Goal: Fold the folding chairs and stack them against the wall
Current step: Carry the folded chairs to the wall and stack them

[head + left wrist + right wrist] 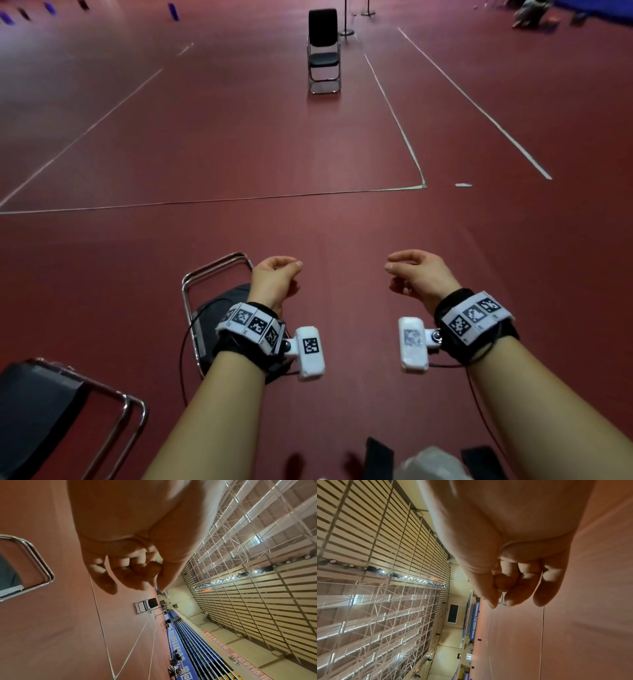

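Black wristbands (455,301), checkered tags, white cameras (310,353)

The head view looks forward and down over the dark red gym floor (308,154). Both wrist views sit close behind curled fingers, rolled sideways. The distant unfolded black metal-framed chair (323,51) (147,605) appears in the head and left wrist views.

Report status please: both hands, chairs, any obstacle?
Left hand and right hand empty, fingers loosely curled. One black chrome-framed folding chair stands unfolded far ahead. Red floor between shows no obstacle.
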Motion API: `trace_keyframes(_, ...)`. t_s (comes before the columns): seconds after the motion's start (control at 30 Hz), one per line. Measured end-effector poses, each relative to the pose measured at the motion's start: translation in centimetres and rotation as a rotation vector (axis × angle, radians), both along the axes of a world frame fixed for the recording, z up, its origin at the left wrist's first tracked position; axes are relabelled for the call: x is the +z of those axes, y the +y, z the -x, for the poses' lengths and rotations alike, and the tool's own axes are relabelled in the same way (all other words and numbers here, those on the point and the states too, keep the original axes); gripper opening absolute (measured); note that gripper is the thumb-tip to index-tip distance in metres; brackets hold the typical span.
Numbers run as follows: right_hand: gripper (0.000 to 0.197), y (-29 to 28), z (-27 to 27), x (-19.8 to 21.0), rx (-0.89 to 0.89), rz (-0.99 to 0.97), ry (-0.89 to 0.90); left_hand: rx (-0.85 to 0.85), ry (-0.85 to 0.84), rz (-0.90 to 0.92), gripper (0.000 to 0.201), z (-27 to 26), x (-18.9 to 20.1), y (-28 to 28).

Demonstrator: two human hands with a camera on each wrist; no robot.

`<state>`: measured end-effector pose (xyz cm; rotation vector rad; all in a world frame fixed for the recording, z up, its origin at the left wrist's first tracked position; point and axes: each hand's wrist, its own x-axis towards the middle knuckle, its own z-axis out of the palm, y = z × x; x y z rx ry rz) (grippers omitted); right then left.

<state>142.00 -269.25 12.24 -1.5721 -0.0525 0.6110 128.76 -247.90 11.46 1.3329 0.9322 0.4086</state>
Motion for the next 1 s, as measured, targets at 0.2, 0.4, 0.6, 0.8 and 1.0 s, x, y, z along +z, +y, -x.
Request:
trace_keyframes(0.2,0.012,8.5,-12.9,-3.0,0.108,0.046,0.004,0.092,0.05,0.036,0.006,-10.6,-3.1,7.2)
trace_keyframes(0.4,0.021,17.9,-26.7,-3.5,0.278,0.053,0.029,0.268,0.05,0.039,0.011,-21.2,-2.6,13.9)
trace_keyframes(0.6,0.02,28.9,-35.8,-3.4,0.463,0.049,0.056,0.435,0.06,0.046,0.012,-27.0,-3.2,20.4)
trace_keyframes(0.8,0.014,41.6,-40.9,-5.9,0.632,0.11,0.09,0.579,0.091,0.098,0.016,-30.9,-6.0,29.9)
trace_keyframes(1.0,0.019,53.6,-45.6,-4.0,0.69,0.16,0.055,0.614,0.056,0.098,0.015,-35.8,-5.3,42.0)
